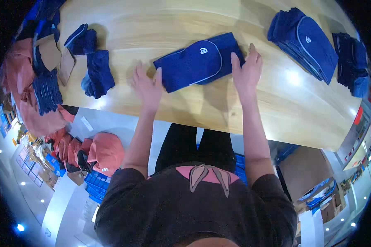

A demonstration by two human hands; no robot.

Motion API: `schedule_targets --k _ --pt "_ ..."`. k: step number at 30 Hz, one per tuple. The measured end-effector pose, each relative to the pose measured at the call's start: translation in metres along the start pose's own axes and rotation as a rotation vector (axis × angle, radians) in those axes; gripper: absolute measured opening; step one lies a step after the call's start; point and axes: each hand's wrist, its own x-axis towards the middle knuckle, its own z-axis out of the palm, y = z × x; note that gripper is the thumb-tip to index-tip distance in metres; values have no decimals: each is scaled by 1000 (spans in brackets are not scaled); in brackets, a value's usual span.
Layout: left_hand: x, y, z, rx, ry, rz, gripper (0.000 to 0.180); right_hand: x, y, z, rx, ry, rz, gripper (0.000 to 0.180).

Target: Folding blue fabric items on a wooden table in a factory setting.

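Note:
A flat navy cloth piece [193, 61] with pale curved piping and a small white emblem lies tilted on the wooden table in front of me. It looks folded or stacked; I cannot tell how many layers it has. My left hand [146, 86] is at its left end, fingers apart, with the thumb close to the lower left corner. At the other end is my right hand [248, 72], open as well, its thumb at the cloth's right edge. Whether either thumb presses on the cloth is unclear. Neither hand grips anything.
On the right of the table [218, 111] stands a stack of similar navy pieces [305, 45], beside more dark blue cloth [352, 64]. Small navy bundles [99, 74] and brown card pieces [49, 53] lie left. Reddish sacks [105, 152] and a cardboard box [305, 171] are below.

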Motion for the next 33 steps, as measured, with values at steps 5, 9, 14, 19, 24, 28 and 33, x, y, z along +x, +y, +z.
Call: schedule_targets --k 5,9,14,19,24,28,33 --pt "-26 21 2 -149 -268 -201 32 10 22 18 100 71 -48 28" --pt "2 72 -12 -369 -146 -315 22 -12 4 -28 637 40 -43 20" --pt "73 175 -50 -605 98 -27 14 -12 22 -170 624 393 109 21" --pt "125 312 -34 -1135 -73 40 15 50 77 -283 570 760 70 19" --pt "127 346 87 -894 -275 81 23 90 169 -265 170 599 204 22" --pt "120 365 76 -694 -63 278 35 91 219 -256 -285 601 128 38" --pt "133 372 55 -419 187 747 43 94 120 -230 -306 544 -176 56"
